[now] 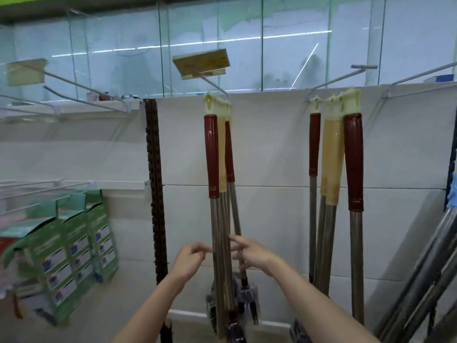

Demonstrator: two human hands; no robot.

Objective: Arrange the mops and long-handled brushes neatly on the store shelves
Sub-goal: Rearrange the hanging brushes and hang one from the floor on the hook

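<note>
**Two Hands at a Hanging Cluster of Mop Handles**

Between the fingertips of both hands hung the left cluster of steel-shafted mop handles, suspended from a white wire peg hook well above the fingers. Three grips could be counted there: two dark red, one pale yellow. The left hand had its fingers loosely curled just beside the shafts; whether they touched could not be told. The right hand reached in from the other side, its fingers against the shafts, the grasp blurred. Right of those fingers, well apart, hung a second cluster of four handles: two red, two yellow. Far left of the fingers stood three rows of green cardboard packets on hooks. One yellow price tag sat overhead.
</note>
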